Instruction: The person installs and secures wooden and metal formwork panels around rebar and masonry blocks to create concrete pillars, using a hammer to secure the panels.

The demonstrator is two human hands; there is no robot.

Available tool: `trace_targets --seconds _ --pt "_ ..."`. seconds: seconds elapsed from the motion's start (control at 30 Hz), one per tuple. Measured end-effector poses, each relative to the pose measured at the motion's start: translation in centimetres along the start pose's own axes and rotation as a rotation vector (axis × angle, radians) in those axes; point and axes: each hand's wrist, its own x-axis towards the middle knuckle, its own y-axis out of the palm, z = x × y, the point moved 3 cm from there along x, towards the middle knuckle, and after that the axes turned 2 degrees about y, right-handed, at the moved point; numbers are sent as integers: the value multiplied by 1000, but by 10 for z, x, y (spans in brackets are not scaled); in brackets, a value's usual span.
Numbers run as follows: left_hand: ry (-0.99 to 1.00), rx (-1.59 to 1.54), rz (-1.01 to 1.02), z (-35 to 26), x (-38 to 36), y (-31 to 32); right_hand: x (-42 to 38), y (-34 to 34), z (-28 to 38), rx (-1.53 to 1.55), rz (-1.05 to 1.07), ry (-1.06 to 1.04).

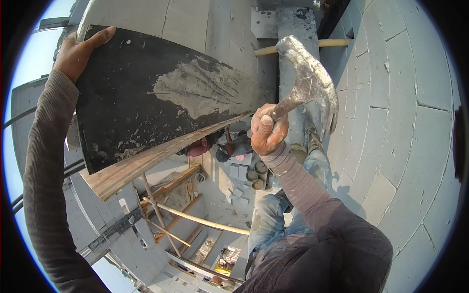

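Note:
My left hand point(83, 51) grips the top left corner of a large black board point(132, 93), its thumb lying over the front face. Dried grey mortar covers part of the board, and a wooden edge runs along its lower side. My right hand point(268, 131) is closed round the handle of a claw hammer point(312, 80), just below the head. The hammer is raised, with its mortar-crusted head up and the claw curving down on the right. It does not touch the board.
A grey block wall point(391, 107) rises on the right. Bamboo poles point(205, 218) and timber frames point(178, 178) stand below. Far down are two people point(224, 152), several buckets point(257, 176) and loose blocks point(238, 171). A narrow plank point(293, 29) lies ahead.

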Motion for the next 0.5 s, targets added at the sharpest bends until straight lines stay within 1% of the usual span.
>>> trace_targets --seconds 0.03,0.07,0.1,0.17,0.2,0.23,0.27,0.3,0.33,0.37,0.43,0.47,0.5 --pt "-4 -14 11 1 0 0 -7 2 -8 61 -32 -60" --pt "-6 -14 13 2 0 1 -14 7 -19 -205 -65 -111" --pt "24 -26 -1 2 0 2 -14 4 -24 -207 -65 -113" --pt "64 -37 -25 2 4 1 -14 4 -50 -503 389 315" --pt "67 17 -47 1 3 1 -12 1 -45 -462 361 258" --pt "63 67 -69 2 2 1 -6 1 -32 -463 367 252" --pt "55 65 -62 2 1 2 -4 -4 -15 -373 274 190" --pt "6 37 14 1 2 1 1 -9 0 -281 180 123" --pt "-44 8 86 -1 2 0 3 -13 7 -129 137 149" --pt "-51 9 87 -3 1 -2 6 -9 14 -127 142 152" --pt "-112 0 127 -9 -4 0 14 -5 28 421 -93 59" --pt "-114 1 129 -10 -5 0 11 1 16 409 -78 29" --pt "-122 1 134 -11 -6 1 -6 2 -26 138 -27 122"
